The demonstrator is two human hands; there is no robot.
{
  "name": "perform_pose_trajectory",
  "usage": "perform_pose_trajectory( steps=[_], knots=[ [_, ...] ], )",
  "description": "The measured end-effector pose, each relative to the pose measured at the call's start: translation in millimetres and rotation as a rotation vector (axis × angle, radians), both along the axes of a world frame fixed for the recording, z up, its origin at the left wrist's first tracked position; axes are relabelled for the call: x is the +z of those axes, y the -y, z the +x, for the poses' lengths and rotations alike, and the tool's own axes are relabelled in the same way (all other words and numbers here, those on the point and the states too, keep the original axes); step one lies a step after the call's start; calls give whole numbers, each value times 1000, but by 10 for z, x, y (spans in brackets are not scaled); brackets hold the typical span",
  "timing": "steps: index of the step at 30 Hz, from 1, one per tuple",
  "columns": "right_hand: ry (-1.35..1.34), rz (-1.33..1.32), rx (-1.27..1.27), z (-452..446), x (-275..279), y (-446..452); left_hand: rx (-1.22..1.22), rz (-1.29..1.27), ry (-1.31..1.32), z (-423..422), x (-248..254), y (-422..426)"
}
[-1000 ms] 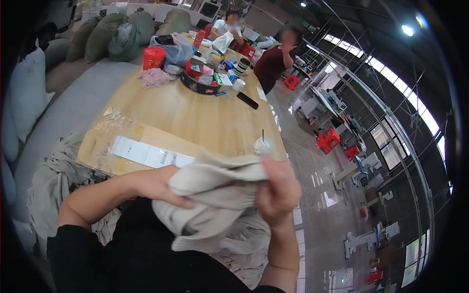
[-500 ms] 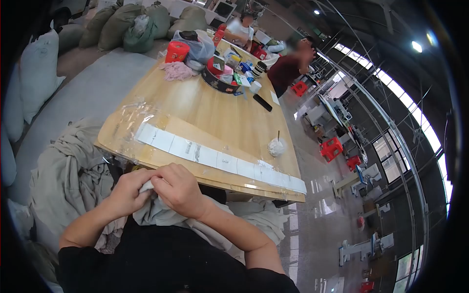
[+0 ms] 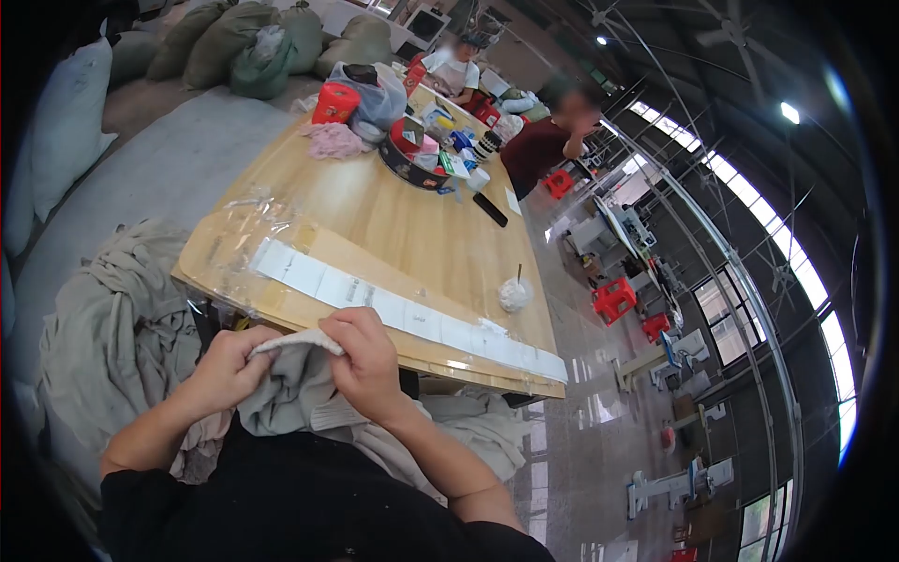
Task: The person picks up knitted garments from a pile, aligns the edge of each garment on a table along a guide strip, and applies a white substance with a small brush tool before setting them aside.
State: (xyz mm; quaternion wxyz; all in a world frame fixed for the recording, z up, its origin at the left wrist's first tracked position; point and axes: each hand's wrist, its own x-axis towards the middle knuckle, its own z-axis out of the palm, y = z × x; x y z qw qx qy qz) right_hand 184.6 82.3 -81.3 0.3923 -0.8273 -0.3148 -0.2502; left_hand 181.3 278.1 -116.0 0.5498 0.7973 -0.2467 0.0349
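Note:
My left hand (image 3: 234,367) and my right hand (image 3: 361,361) each pinch an edge of a light grey knit garment (image 3: 290,389). The edge is stretched between them in a shallow arc, just in front of the table's near side. Below the hands the rest of the cloth hangs in folds over my lap. A ribbed band shows close under my right wrist. Which part of the garment the edge belongs to, I cannot tell.
A white paper strip (image 3: 412,317) is taped along the near edge of the wooden table (image 3: 375,225). A round tin (image 3: 412,169) of supplies and a black phone (image 3: 490,210) lie farther back. Grey cloth (image 3: 112,337) is heaped at left. Two people are beyond the table.
My hands have moved apart from being close together, and the garment edge is now stretched between them. The whole view has shifted slightly.

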Motion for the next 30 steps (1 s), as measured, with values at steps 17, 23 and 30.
perform_pose_trajectory(
  steps=[17, 23, 30],
  knots=[
    [-743, 337, 301, -10, -357, -8, 67, -109, 230, 50, 205, 155],
    [-711, 200, 146, 10, -564, 173, 179, -167, 196, 170, 203, 159],
    [-485, 243, 185, 117, -379, 121, -26, -111, 59, 173, 267, 239]
  ],
)
